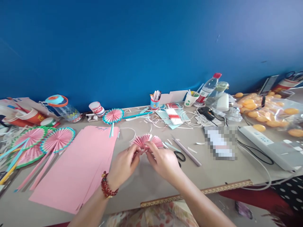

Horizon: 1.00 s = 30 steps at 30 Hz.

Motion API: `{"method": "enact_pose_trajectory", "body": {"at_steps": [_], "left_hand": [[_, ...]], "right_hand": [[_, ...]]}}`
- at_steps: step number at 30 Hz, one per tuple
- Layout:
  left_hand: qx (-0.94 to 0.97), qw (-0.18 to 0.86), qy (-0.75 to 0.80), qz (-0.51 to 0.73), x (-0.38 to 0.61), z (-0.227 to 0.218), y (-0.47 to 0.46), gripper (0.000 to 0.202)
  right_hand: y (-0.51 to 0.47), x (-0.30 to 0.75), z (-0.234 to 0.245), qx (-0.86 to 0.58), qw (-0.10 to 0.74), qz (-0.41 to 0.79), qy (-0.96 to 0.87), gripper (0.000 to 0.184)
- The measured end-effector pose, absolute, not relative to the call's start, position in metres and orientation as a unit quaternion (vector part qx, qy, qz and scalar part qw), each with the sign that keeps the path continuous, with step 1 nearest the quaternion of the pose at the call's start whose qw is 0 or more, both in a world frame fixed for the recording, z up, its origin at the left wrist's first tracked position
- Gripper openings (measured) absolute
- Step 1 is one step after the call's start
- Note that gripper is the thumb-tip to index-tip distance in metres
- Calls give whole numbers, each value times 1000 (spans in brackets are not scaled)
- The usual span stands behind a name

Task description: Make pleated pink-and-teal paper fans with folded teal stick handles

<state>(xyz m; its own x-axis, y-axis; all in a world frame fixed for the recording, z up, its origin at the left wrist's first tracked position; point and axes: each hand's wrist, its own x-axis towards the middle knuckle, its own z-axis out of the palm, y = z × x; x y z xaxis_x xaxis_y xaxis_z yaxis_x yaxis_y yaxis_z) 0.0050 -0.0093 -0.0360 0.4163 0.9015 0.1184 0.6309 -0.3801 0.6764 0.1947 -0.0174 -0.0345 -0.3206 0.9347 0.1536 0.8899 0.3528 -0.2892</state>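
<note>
Left hand (125,162): closed in a pinch on the lower edge of pleated pink paper (142,140), which is held half-fanned above the middle of the counter (132,192). Right hand (163,159): clamped on the same paper, opposite side. Black-handled scissors (180,155): partly covered by the right hand. Slim lilac tool (188,152): laid just right of the scissors. Pink sheets (73,167): stacked left of the left hand. Blue-edged round fan (113,116): placed farther back, left of the pleated paper.
</note>
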Motion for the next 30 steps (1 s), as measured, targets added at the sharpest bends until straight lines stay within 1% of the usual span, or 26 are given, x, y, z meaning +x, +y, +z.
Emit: {"method": "enact_pose_trajectory", "body": {"at_steps": [5, 9, 13, 18, 22, 24, 26, 30], "left_hand": [[782, 308, 480, 253, 9, -45, -8, 17], [767, 323, 488, 263, 16, -53, -5, 18], [753, 318, 504, 279, 19, -55, -4, 27], [735, 359, 503, 279, 20, -55, -2, 29], [742, 333, 521, 259, 22, -59, -2, 29], [738, 329, 525, 267, 24, -61, -2, 25], [729, 347, 519, 281, 26, -63, -2, 23], [715, 375, 508, 300, 26, -63, -2, 26]], "right_hand": [[-14, 192, -41, -580, 122, 44, -804, 28], [-12, 191, -43, -581, 114, 45, -805, 26], [-12, 193, -41, -576, 106, 39, -809, 24], [-12, 194, -45, -563, 135, 23, -815, 19], [-10, 194, -53, -549, 177, 2, -817, 17], [-9, 193, -56, -548, 196, -4, -813, 16], [-9, 193, -58, -550, 204, -6, -810, 14], [-8, 196, -57, -555, 214, -3, -804, 10]]}}
